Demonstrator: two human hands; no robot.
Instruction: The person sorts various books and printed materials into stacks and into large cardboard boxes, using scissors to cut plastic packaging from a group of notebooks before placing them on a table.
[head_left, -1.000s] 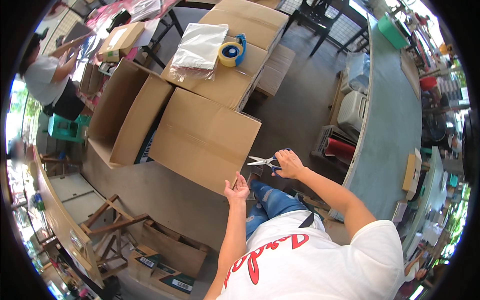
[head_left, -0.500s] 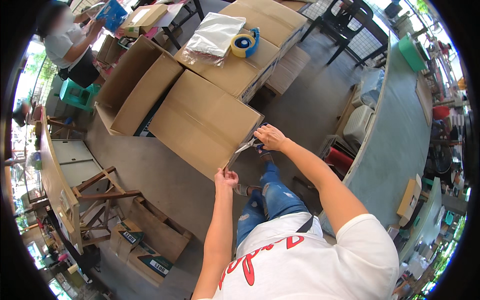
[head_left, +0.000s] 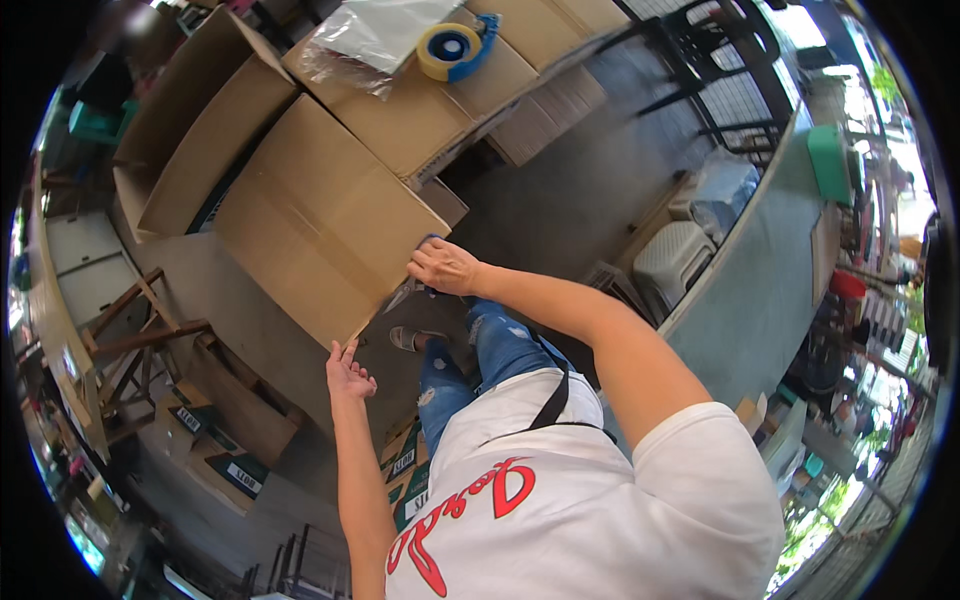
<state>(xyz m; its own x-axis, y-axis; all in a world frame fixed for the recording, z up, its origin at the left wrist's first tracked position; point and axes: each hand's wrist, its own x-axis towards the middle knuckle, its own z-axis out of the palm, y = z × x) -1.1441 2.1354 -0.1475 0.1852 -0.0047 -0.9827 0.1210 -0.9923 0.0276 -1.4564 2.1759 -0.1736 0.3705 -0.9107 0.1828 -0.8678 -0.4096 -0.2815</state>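
A closed brown cardboard box (head_left: 315, 215) with a taped seam lies before me. My right hand (head_left: 447, 266) is closed round a pair of scissors (head_left: 401, 295) at the box's near right edge. The scissors' metal blades show below my fingers, along that edge; most of the handle is hidden in my grip. At the box's near corner is my left hand (head_left: 351, 374), palm turned up and fingers spread. Its fingertips reach the corner, with the thumb apart from it.
An open carton (head_left: 200, 140) stands left of the box. Beyond it, a blue tape dispenser (head_left: 452, 50) and clear plastic bags (head_left: 365, 40) lie on more cartons. A long grey-green table (head_left: 745, 280) runs along the right, near a grey plastic stool (head_left: 672, 262). Wooden legs (head_left: 150, 335) stand at left.
My view has shifted, so the boxes sit further left and higher. My left fingers have loosened from their pinch on the box corner and spread. The right hand still holds the scissors at the edge.
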